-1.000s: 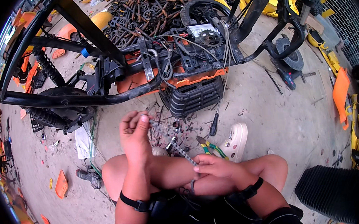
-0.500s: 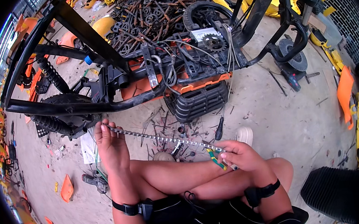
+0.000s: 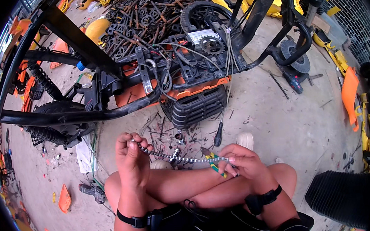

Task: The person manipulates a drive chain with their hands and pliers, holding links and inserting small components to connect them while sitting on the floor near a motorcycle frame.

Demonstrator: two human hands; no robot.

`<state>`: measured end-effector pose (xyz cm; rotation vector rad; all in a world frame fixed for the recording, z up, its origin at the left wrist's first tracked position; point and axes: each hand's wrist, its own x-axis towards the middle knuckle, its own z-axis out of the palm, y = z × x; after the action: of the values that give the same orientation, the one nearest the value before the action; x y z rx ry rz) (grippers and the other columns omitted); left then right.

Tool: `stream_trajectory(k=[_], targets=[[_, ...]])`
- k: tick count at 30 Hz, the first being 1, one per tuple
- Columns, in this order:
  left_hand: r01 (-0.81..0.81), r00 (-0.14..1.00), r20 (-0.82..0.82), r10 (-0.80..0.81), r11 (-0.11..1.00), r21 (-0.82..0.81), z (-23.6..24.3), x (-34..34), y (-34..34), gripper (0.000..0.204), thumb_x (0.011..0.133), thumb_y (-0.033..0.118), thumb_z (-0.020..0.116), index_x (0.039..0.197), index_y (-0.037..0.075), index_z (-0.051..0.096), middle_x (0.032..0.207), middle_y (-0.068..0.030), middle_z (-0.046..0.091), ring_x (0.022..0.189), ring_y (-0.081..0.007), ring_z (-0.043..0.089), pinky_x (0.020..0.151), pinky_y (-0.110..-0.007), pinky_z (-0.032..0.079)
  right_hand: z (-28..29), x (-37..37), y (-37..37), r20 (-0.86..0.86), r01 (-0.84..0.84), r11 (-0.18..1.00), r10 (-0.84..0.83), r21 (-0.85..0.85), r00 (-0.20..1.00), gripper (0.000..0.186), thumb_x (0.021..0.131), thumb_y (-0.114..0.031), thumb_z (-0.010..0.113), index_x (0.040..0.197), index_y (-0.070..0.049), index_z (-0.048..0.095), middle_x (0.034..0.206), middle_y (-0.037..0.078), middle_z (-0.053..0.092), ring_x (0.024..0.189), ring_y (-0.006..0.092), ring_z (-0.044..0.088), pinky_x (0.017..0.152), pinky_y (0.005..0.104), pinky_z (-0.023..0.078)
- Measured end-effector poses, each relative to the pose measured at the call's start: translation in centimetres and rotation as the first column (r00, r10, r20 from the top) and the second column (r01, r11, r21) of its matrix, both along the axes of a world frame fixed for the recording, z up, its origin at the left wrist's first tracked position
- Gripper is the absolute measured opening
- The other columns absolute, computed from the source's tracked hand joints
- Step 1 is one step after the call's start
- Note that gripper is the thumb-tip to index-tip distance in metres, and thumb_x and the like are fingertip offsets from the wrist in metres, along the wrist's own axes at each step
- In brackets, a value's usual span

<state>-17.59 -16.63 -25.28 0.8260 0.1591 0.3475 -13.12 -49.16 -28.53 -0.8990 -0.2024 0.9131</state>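
Ideally, the slender silver metal chain (image 3: 189,159), sagging between the bare left hand (image 3: 132,156), its grip pinching one stretch, and the bare right hand (image 3: 245,162), likewise pinching, should hang under light, even tension, clear of the green-and-yellow-handled pliers (image 3: 217,169) below, links untwisted.

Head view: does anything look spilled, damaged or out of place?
Yes: dark scraps litter the floor below the black vehicle frame, and loose cables dangle from it, which looks untidy. The chain between the left hand and right hand sags but looks continuous.
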Motion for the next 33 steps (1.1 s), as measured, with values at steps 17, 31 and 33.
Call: stream_trajectory(k=[17, 31, 33], targets=[[0.513, 0.857, -0.258, -0.446, 0.787, 0.343, -2.5, -0.8, -7.0, 0.024, 0.093, -0.001, 0.07, 0.115, 0.0, 0.062, 0.101, -0.0064, 0.069, 0.094, -0.0129, 0.066, 0.085, -0.028, 0.053, -1.2, 0.1, 2.0, 0.06, -0.091, 0.985, 0.101, -0.148, 0.993, 0.037, 0.104, -0.016, 0.054, 0.139, -0.008, 0.046, 0.111, 0.014, 0.067, 0.073, 0.0092, 0.053, 0.066, 0.0231, 0.043], [0.75, 0.655, -0.541, -0.528, 0.364, 0.552, -2.3, -0.9, -7.7, 0.042, 0.091, 0.007, 0.071, 0.132, 0.003, 0.061, 0.094, -0.0125, 0.071, 0.079, -0.0155, 0.062, 0.077, -0.032, 0.052, -2.1, -0.8, 2.1, 0.157, -0.088, 0.987, 0.109, -0.131, 0.982, 0.013, 0.103, -0.007, 0.049, 0.115, -0.007, 0.044, 0.102, 0.009, 0.062, 0.074, 0.0107, 0.053, 0.069, 0.0259, 0.045], [0.709, 0.699, -0.515, -0.496, 0.385, 0.591, -2.5, -0.8, -7.8, 0.037, 0.092, 0.008, 0.071, 0.128, 0.003, 0.063, 0.094, -0.0121, 0.071, 0.081, -0.0154, 0.063, 0.078, -0.032, 0.053, -0.5, -1.5, 2.3, 0.218, -0.026, 0.946, 0.101, -0.324, 0.971, 0.016, 0.101, -0.007, 0.052, 0.115, -0.005, 0.047, 0.106, 0.012, 0.063, 0.079, 0.0168, 0.059, 0.074, 0.0308, 0.049]])
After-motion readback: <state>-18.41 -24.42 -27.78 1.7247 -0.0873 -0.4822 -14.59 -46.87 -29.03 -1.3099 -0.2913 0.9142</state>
